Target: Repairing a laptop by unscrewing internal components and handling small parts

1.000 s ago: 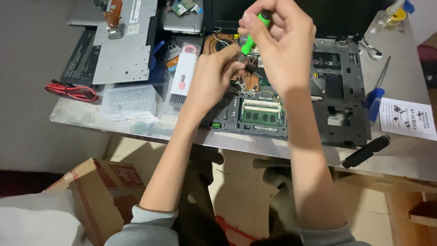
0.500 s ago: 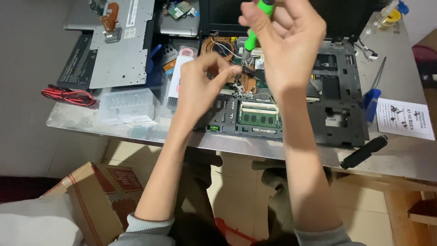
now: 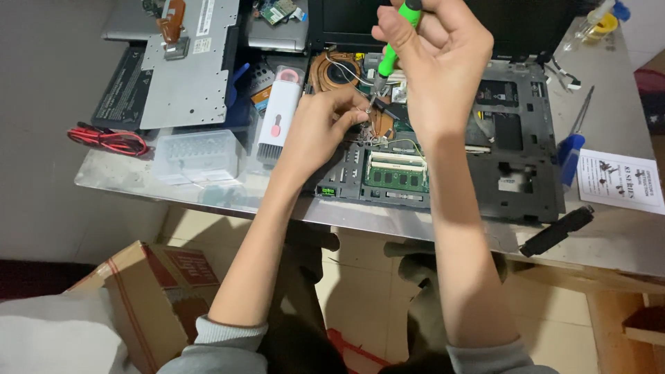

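An opened black laptop base [image 3: 516,138] lies on the metal table, its green memory modules [image 3: 395,173] and copper cooling fan [image 3: 332,69] exposed. My right hand [image 3: 433,66] grips a green-handled screwdriver [image 3: 389,55] upright, its tip down on the board near the copper heat pipe. My left hand [image 3: 318,128] rests on the board beside the tip, thumb and forefinger pinched together there; whether they hold anything is too small to tell.
A grey metal cover plate [image 3: 190,66] and a black battery [image 3: 121,90] lie at the left. Red and black wires [image 3: 107,138], a clear plastic box [image 3: 197,156], a white brush tool [image 3: 277,118], a blue-handled screwdriver [image 3: 571,142], a printed sheet [image 3: 620,180]. Cardboard box [image 3: 149,294] below.
The view has shifted a little. My right hand has kept the green screwdriver upright over the board, while my left hand's fingers have closed in next to the tip.
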